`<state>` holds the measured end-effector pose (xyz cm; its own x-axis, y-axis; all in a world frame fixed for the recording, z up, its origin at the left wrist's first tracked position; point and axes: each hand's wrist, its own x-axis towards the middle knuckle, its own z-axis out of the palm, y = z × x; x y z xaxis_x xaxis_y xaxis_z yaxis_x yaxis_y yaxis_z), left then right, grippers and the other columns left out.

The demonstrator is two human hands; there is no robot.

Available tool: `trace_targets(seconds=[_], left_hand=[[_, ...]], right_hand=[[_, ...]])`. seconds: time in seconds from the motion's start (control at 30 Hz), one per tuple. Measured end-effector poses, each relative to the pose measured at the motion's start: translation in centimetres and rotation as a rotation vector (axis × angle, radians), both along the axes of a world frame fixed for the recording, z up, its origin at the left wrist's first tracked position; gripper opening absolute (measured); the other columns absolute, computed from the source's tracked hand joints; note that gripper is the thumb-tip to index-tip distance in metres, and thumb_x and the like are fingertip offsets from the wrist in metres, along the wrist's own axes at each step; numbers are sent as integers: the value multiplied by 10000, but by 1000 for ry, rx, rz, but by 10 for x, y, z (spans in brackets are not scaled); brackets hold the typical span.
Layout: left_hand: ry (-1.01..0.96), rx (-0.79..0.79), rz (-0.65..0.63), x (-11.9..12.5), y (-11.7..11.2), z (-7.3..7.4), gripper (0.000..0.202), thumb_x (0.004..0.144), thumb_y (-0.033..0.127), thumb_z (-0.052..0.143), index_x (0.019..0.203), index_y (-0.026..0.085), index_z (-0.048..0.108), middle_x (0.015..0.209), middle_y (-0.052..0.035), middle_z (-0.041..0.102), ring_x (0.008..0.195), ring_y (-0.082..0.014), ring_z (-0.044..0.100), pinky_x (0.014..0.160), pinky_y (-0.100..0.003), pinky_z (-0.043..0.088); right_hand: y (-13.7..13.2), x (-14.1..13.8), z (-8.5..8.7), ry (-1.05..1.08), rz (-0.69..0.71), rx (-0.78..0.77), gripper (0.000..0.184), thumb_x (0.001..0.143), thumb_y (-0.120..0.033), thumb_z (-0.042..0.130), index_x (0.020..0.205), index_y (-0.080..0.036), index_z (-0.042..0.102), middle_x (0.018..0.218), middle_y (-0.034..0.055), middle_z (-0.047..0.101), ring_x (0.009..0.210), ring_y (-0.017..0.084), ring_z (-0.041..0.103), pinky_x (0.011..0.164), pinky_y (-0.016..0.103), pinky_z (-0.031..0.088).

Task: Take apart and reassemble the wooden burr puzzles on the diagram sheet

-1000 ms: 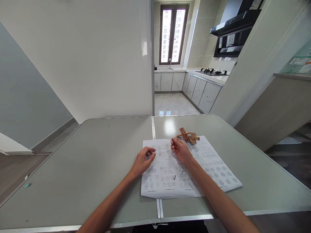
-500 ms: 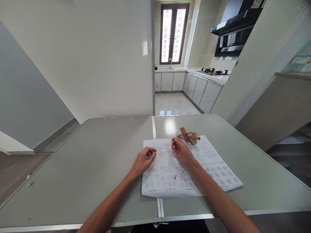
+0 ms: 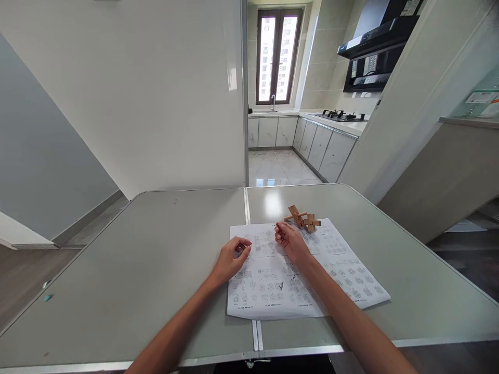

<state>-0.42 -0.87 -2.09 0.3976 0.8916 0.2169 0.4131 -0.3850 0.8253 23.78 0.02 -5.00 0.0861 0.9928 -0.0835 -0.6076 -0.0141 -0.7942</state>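
Observation:
A large white sheet (image 3: 265, 307) printed with rows of small diagrams lies across the table's middle seam. My left hand (image 3: 232, 258) rests on its left edge, fingers loosely curved and a gap between thumb and forefinger; nothing shows in it. Over the upper part of the sheet, my right hand (image 3: 291, 243) has its fingers drawn together in a pinch. Whatever they may hold is too small to make out. Just beyond that hand, notched wooden puzzle pieces (image 3: 298, 216) sit in a small crossed cluster at the sheet's far edge.
The pale grey-green folding table (image 3: 156, 249) has a metal rim and a latch (image 3: 251, 362) at its front. A small green bit (image 3: 48, 297) lies near the left edge. Behind stand a white wall panel (image 3: 175, 104) and a kitchen with a gas hob (image 3: 343, 115).

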Motion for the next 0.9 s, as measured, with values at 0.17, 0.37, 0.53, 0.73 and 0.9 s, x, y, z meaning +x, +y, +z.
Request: trace_targets(seconds=[0.17, 0.37, 0.53, 0.73, 0.9], left_hand=[[-2, 14, -1, 0, 1, -1, 240, 971, 420, 598, 1027, 219, 715, 1019, -56, 739, 853, -194, 648, 790, -328, 518], [3, 18, 2, 0, 0, -1, 226, 972, 408, 599, 1018, 221, 717, 1008, -47, 737, 848, -187, 647, 772, -314, 511], [8, 7, -1, 0, -1, 1, 229, 974, 408, 591, 1022, 218, 710, 1024, -55, 736, 855, -191, 641, 779, -320, 506], [15, 15, -8, 0, -1, 0, 247, 972, 425, 581, 1029, 219, 704, 1009, -56, 736, 867, -199, 649, 782, -331, 509], [19, 20, -11, -1, 0, -2, 247, 978, 423, 573, 1037, 222, 703, 1019, -54, 736, 877, -199, 650, 788, -334, 510]], right_hand=[[1, -1, -1, 0, -7, -11, 376, 692, -460, 934, 812, -219, 671, 775, -8, 624, 591, 112, 514, 520, 261, 454], [-1, -1, 4, 8, -2, -8, 364, 701, -452, 932, 805, -210, 681, 782, -5, 624, 602, 104, 514, 521, 245, 458], [-3, -1, 6, 12, -7, -5, 374, 697, -455, 940, 807, -206, 683, 777, -5, 621, 602, 100, 518, 516, 241, 468], [-2, -2, 5, 11, -15, -3, 376, 688, -453, 937, 805, -207, 677, 754, -12, 630, 579, 98, 522, 497, 246, 458], [-1, -2, 4, 11, -12, -2, 381, 685, -459, 941, 805, -213, 676, 757, -12, 626, 584, 96, 520, 498, 241, 459]])
